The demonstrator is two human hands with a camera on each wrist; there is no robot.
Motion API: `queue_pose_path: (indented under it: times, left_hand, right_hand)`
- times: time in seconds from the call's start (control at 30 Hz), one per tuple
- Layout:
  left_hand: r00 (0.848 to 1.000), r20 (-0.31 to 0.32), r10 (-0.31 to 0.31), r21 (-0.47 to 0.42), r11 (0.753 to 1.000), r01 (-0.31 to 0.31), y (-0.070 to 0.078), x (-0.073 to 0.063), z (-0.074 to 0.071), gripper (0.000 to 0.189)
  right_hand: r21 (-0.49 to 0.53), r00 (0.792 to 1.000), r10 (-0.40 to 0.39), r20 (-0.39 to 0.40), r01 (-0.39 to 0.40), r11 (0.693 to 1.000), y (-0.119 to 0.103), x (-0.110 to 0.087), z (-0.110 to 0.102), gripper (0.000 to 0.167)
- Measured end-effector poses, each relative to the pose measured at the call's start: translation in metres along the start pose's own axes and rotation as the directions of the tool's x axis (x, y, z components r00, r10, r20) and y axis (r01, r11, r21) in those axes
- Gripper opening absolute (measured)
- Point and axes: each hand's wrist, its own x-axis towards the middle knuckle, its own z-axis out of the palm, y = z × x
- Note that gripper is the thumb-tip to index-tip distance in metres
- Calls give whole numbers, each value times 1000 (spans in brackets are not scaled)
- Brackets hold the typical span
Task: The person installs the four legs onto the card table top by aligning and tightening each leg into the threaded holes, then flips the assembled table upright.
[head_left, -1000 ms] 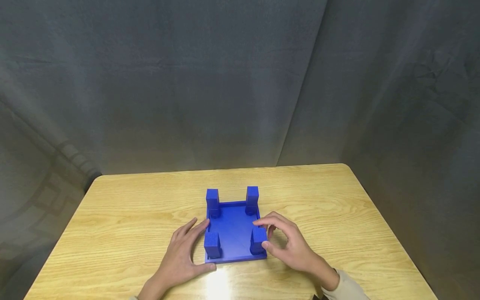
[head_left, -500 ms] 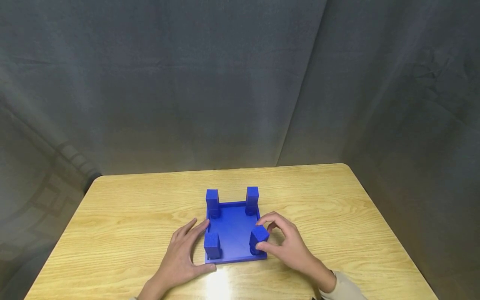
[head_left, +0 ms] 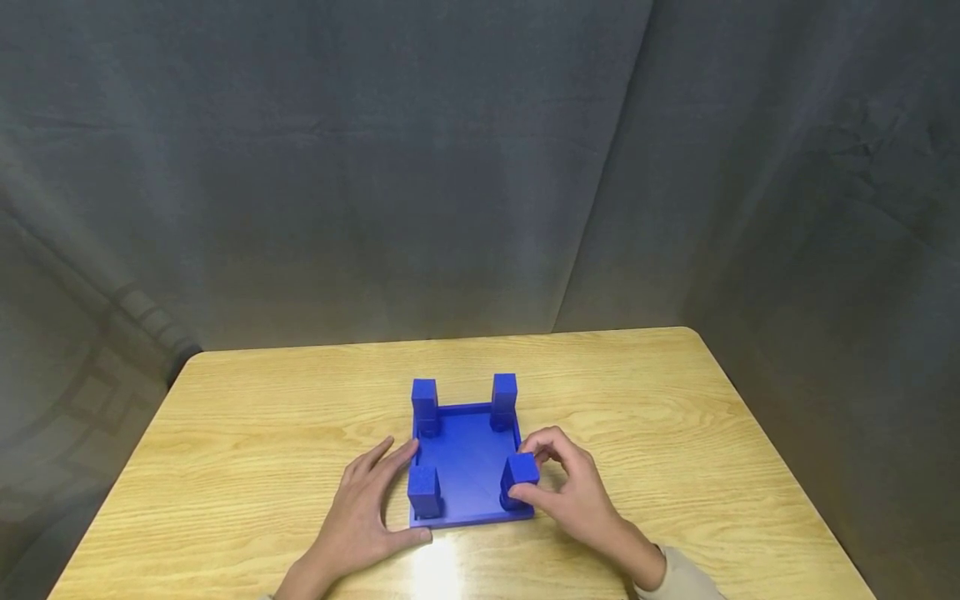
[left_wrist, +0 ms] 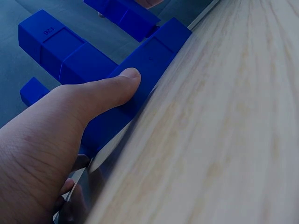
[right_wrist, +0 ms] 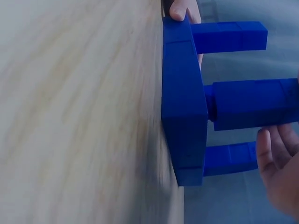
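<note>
A shallow blue square base (head_left: 468, 462) lies on the table with a raised rim. Blue square legs stand at its corners: far left (head_left: 425, 404), far right (head_left: 504, 398), near left (head_left: 425, 492) and near right (head_left: 517, 479). My right hand (head_left: 577, 492) pinches the near right leg between thumb and fingers. In the right wrist view a narrow round neck (right_wrist: 210, 103) shows between this leg and the base. My left hand (head_left: 360, 508) braces the base's near left corner, fingers along the left side and thumb (left_wrist: 126, 81) pressed on the near wall.
The base sits on a light wood table (head_left: 300, 417) with rounded far corners. Grey curtains (head_left: 375, 167) hang behind the table and along both sides. A bright reflection lies on the wood just in front of the base.
The near right leg has turned about its upright axis under my right hand, whose fingers have drawn in around it. My left hand and the base have stayed put.
</note>
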Motion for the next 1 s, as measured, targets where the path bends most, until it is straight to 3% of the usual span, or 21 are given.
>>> queue_pose_path:
  times: [0.2,0.37,0.7,1.0]
  left_hand:
    - [1000,6,-7,-7,1000,7,0,0,0,116]
    - [1000,-1,6,-4,1000,-6,0,1,0,116]
    - [1000,-2,2,2,1000,-2,0,0,1,117]
    - [1000,1,0,1,1000,0,0,0,0,116]
  right_hand:
    - [-18,993,-106,51,107,994,4,2,-6,39]
    - [-5,984,-149,95,151,989,4,5,-8,46]
    - [-14,980,-119,163,123,992,6,6,-16,54]
    - [8,957,-217,191,220,976,6,10,-18,53]
